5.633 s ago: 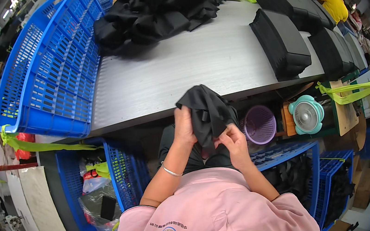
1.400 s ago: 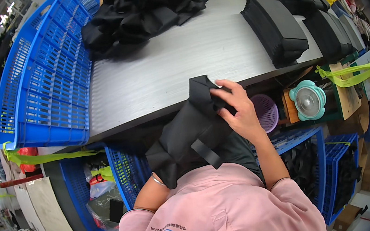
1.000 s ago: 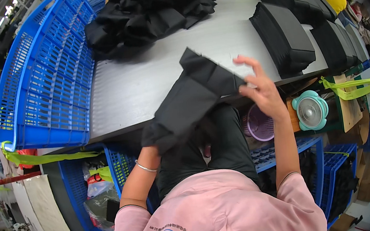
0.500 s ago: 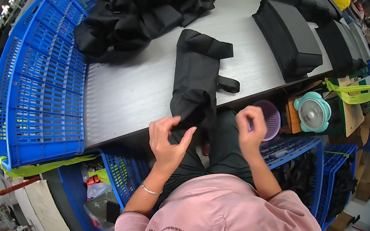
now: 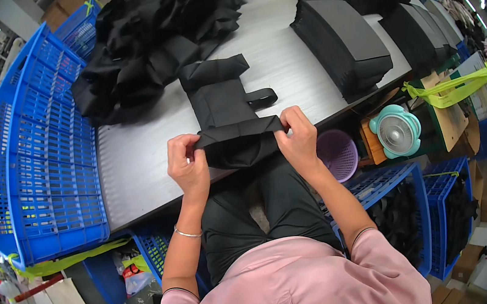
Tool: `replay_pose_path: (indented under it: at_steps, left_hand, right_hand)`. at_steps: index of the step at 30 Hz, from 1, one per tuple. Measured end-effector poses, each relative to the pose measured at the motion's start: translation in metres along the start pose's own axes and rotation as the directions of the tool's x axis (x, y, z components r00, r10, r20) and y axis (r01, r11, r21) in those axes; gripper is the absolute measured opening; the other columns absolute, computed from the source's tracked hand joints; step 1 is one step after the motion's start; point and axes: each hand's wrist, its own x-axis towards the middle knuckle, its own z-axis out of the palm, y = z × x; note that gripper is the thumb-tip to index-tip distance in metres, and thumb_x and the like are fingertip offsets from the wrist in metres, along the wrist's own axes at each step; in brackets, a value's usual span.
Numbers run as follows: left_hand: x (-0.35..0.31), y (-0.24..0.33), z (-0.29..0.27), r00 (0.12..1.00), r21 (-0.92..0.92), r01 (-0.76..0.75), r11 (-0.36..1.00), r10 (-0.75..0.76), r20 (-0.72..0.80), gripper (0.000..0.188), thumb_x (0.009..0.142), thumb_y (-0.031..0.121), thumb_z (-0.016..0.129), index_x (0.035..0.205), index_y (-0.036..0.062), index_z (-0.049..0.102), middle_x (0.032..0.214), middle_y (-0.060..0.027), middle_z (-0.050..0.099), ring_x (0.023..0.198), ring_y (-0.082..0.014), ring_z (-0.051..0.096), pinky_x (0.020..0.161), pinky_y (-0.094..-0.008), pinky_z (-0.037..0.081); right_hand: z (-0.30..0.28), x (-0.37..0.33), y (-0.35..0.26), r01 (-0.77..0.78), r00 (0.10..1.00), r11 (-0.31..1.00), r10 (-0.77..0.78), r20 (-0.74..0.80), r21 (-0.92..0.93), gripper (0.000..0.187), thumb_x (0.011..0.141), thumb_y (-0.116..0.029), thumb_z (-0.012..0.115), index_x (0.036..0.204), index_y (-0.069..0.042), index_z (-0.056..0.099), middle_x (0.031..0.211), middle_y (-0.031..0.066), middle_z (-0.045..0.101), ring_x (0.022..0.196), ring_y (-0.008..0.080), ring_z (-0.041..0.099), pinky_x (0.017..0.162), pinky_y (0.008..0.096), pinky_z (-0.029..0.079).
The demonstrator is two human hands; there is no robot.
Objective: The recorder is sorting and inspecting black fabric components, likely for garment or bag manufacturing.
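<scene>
Cloth [image 5: 222,104] | between left hand [image 5: 188,162] and right hand [image 5: 299,140] | edges pinched

Passable rightward over bare grey tabletop [image 5: 290,78], between the fabric loop [image 5: 264,97] jutting from the black sewn piece [image 5: 218,106] and the near black panel stack [image 5: 349,46]; passable leftward up to the blue perforated crate [image 5: 53,177]. Blocked beyond the piece by a crumpled black fabric pile [image 5: 157,37].
</scene>
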Motion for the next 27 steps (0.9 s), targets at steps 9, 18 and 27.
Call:
replay_pose_path:
  at_steps: [9,18,27]
  left_hand:
    - [0.004,0.01,0.003,0.974,-0.068,0.215,0.974,-0.209,0.085,0.04,0.076,-0.009,0.071,0.113,0.0032,0.062,0.107,-0.0048,0.059,0.074,-0.0091,0.053,0.061,-0.0224,0.045]
    - [-0.052,0.013,-0.004,0.897,-0.146,0.441,0.886,-0.44,0.042,0.063,0.081,0.005,0.08,0.134,0.0009,0.047,0.128,-0.0118,0.053,0.083,-0.0107,0.056,0.066,-0.0225,0.05]
    - [-0.089,0.031,0.0,0.863,-0.422,0.504,0.754,-0.459,0.211,0.03,0.091,0.001,0.069,0.119,0.0,0.057,0.108,-0.0057,0.061,0.085,-0.007,0.059,0.068,-0.0196,0.051]
  right_hand:
    - [-0.098,0.104,0.054,0.139,0.973,0.873,-0.208,-0.099,-0.466,0.049,0.082,-0.023,0.079,0.122,-0.004,0.058,0.117,0.0154,0.06,0.11,0.0345,0.058,0.092,0.0436,0.047]
    - [-0.131,0.16,0.117,-0.126,0.992,0.749,0.115,-0.06,-0.651,0.036,0.09,-0.037,0.069,0.108,-0.006,0.075,0.104,0.0091,0.067,0.101,0.0304,0.062,0.089,0.0404,0.051]
    - [-0.106,0.097,0.041,0.181,0.887,0.481,-0.456,-0.068,-0.858,0.016,0.085,-0.017,0.07,0.078,-0.009,0.059,0.085,0.0058,0.059,0.075,0.0239,0.057,0.067,0.0374,0.045]
